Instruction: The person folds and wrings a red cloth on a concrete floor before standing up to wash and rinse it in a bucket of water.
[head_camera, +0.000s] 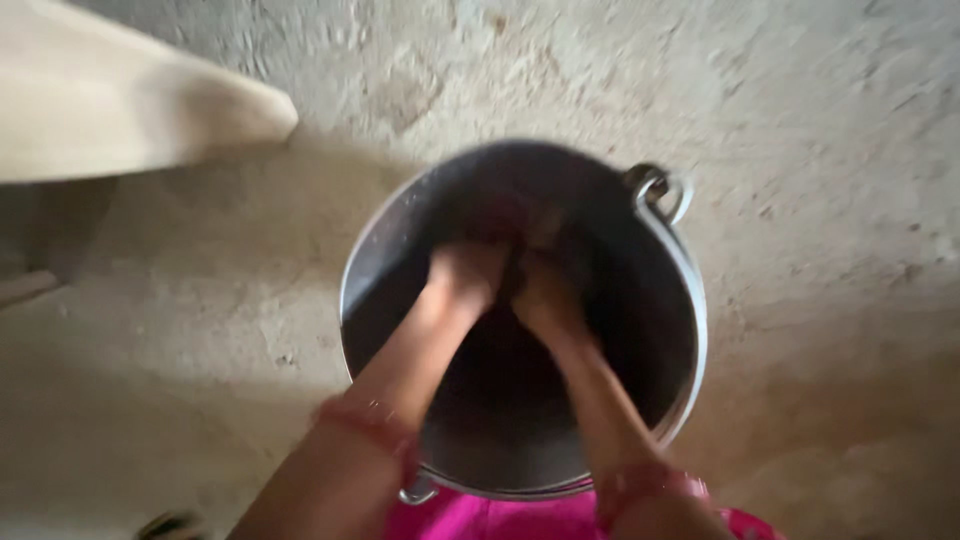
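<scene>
A round metal bucket stands on a rough concrete floor, seen from straight above. Both my arms reach down into it. My left hand and my right hand meet deep inside the dark interior, close together and blurred. Something dark seems to lie between the hands, but the blur hides what it is and whether the fingers grip it. A red bangle circles my left forearm and another red bangle my right.
A metal handle lug sticks out at the bucket's upper right rim, another lug at the lower left. A pale slab fills the top left corner. Pink cloth shows at the bottom edge.
</scene>
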